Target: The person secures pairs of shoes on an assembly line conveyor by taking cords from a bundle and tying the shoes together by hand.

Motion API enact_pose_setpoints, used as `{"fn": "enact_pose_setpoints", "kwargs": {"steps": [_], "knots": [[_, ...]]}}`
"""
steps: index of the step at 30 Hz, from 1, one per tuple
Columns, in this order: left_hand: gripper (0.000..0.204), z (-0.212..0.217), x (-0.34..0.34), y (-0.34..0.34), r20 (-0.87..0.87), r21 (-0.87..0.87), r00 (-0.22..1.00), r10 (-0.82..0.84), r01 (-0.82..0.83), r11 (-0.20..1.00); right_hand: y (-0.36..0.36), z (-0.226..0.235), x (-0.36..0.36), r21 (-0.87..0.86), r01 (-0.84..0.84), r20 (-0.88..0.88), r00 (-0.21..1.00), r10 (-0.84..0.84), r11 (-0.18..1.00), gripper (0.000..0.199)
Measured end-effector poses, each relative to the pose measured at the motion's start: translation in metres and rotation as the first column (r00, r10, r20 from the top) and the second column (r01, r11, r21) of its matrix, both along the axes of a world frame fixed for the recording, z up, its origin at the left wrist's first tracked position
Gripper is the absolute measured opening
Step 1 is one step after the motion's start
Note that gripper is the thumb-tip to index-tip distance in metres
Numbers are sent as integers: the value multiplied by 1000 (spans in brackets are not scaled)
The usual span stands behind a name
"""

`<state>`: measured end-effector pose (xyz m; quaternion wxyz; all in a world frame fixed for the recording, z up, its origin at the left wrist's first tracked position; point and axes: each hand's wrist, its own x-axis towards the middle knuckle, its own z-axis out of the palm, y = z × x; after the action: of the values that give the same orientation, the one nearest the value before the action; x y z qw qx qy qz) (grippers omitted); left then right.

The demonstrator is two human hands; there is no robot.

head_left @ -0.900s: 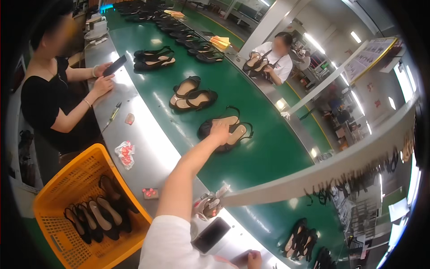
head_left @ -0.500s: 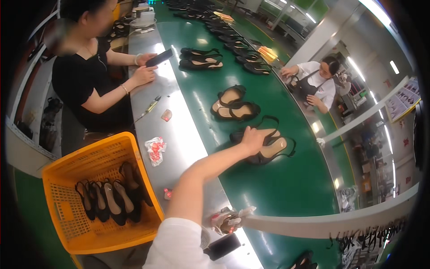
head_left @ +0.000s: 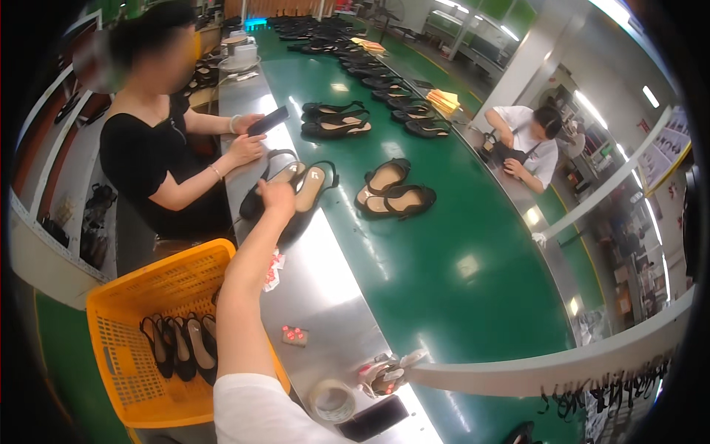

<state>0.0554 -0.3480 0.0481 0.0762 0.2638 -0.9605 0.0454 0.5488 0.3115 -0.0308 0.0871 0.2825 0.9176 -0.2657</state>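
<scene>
My left hand [head_left: 277,198] is closed on a pair of black slingback shoes [head_left: 309,191] with beige insoles, held over the metal ledge beside the green belt. Their heel straps point away from me, and my fingers partly hide the left shoe. My right hand is out of view. Another pair of black shoes [head_left: 399,198] rests on the belt to the right. Below my forearm stands a yellow plastic crate [head_left: 122,296] with several black slingback shoes [head_left: 181,344] inside; my arm covers part of it.
A co-worker [head_left: 159,140] on the left holds a phone [head_left: 268,120]; another [head_left: 529,140] works across the belt [head_left: 458,296]. On the ledge lie a tape roll [head_left: 331,400], a dark phone [head_left: 372,419] and a red-patterned lump [head_left: 294,335]. A white post [head_left: 518,370] crosses the right side.
My left hand has carried the pair of slingback shoes leftward from the belt to the metal ledge. The co-worker across the belt has brought both hands together.
</scene>
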Motion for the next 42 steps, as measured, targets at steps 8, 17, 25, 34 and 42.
{"fn": "enact_pose_setpoints", "kwargs": {"steps": [8,17,25,34,42], "knots": [[65,7,-92,135,-139,-64,765,-628,626,777,-1,2,-4,-41,53,24,998,-52,998,37],[65,-10,-120,190,-71,344,725,-685,662,666,8,-36,30,45,143,-28,989,-142,989,34],[38,43,-80,356,-746,185,240,-622,971,153,-14,-20,-7,232,203,-197,967,-159,951,26],[55,120,40,451,-421,302,-376,-826,800,-518,-30,53,-15,-85,283,-179,939,-294,955,19],[44,109,21,285,579,78,262,-772,925,372,39,98,30,16,298,-446,856,-260,954,12]]}}
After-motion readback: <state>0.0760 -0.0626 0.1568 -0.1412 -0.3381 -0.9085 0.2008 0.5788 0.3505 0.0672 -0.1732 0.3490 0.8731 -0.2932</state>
